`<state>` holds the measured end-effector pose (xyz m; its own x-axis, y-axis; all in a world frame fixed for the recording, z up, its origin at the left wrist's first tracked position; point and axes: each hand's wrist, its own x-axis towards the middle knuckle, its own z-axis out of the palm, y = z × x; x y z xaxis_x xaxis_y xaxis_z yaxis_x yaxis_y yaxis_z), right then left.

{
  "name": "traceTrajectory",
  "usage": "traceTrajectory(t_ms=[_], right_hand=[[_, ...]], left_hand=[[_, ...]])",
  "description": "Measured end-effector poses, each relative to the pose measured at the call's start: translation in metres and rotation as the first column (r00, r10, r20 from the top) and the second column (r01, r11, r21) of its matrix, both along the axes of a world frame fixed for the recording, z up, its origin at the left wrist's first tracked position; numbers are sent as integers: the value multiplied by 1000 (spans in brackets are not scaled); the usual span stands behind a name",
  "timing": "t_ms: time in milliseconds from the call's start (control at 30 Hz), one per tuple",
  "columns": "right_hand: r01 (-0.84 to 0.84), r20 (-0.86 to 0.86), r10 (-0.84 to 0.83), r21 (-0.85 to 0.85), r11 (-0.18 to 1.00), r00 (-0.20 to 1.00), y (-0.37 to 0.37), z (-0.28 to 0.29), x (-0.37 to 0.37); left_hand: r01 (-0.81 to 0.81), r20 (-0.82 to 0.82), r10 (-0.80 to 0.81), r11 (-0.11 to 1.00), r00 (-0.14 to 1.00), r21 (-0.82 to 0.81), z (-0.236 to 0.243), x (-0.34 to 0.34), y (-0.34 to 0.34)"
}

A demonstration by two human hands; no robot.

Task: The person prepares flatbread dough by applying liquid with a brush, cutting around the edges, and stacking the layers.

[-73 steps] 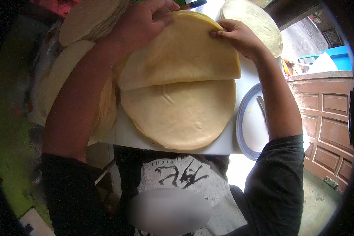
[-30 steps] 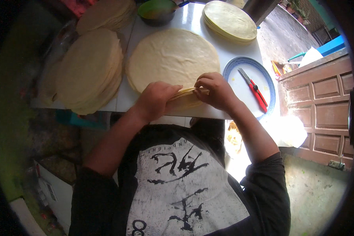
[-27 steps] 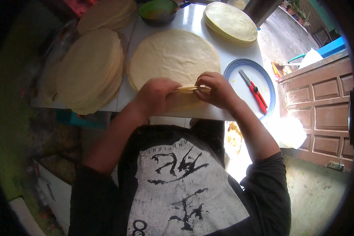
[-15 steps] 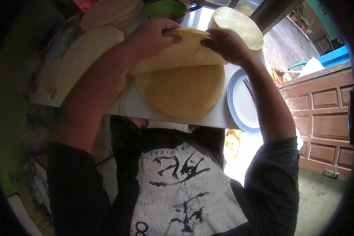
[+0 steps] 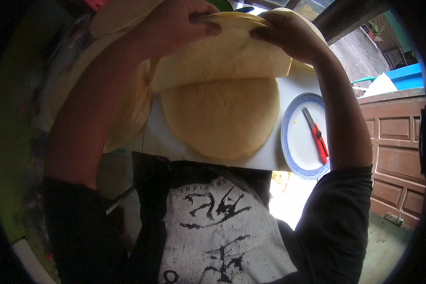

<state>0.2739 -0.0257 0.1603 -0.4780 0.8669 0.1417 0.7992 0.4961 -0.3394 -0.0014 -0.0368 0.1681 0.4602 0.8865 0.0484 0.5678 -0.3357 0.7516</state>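
Observation:
With both hands I lift the far part of a thin, round, pale-yellow dough sheet (image 5: 222,57). My left hand (image 5: 182,26) pinches its raised edge on the left, thumb in front. On the right, my right hand (image 5: 291,35) grips the same edge between thumb and fingers. Below the sheet's fold line, a round of dough (image 5: 220,118) lies flat at the table's near edge; whether it is one sheet or several I cannot tell. Some fingertips are hidden behind the lifted sheet.
Round dough sheets are piled at the left (image 5: 75,97), with another pile (image 5: 116,19) farther back. A third pile (image 5: 302,67) lies partly behind my right hand. A blue-rimmed plate (image 5: 286,139) on the white table (image 5: 158,137) holds a red utility knife (image 5: 319,139). A green bowl (image 5: 224,4) is at the back.
Both hands have moved up and farther away in the picture, still holding the sheet's edge, and more of the lifted sheet shows. The knife on the plate is now uncovered by my right forearm.

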Motion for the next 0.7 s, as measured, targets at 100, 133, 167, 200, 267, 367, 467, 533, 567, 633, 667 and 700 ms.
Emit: traceTrajectory(t_ms=[100, 133, 167, 200, 267, 367, 467, 533, 567, 633, 667, 700], right_hand=[[-42, 10, 42, 53, 998, 999, -5, -3, 1], [-52, -13, 52, 24, 998, 999, -11, -1, -1], [-57, -35, 57, -5, 998, 998, -16, 0, -2], [-66, -71, 63, -32, 997, 995, -21, -1, -1], [-87, -143, 74, -84, 993, 987, -31, -8, 5], [-117, -224, 91, -104, 988, 970, -62, -32, 14], [-125, -319, 57, -199, 972, 946, -101, -61, 21], [-156, -260, 120, -125, 980, 958, -128, -80, 21], [-198, -260, 171, -79, 977, 950, -138, -98, 24], [-222, -225, 209, -38, 974, 952, -156, -121, 23], [-237, -233, 235, 19, 971, 944, -164, -125, 20], [-252, -239, 263, 76, 965, 935, -170, -127, 17]], left_hand=[[0, -89, 3, 1000, 996, 31, 1, -6, -3], [12, -60, -7, 997, 998, 76, -11, -12, -4], [27, -31, -24, 992, 999, 121, -12, -11, -7], [23, 0, -23, 996, 1000, 84, -12, -10, -11], [18, 64, -19, 1000, 998, 9, -11, -6, -29], [87, 123, -108, 982, 986, 166, -43, -2, -49], [130, -31, -127, 981, 991, 142, -58, 8, -87], [220, -42, -216, 950, 976, 223, -84, 6, -110], [270, -48, -267, 926, 962, 264, -99, 6, -119], [289, -60, -283, 926, 957, 241, -123, 9, -135], [300, -65, -293, 926, 954, 229, -130, 10, -141], [318, -91, -304, 919, 948, 236, -136, 11, -146]])
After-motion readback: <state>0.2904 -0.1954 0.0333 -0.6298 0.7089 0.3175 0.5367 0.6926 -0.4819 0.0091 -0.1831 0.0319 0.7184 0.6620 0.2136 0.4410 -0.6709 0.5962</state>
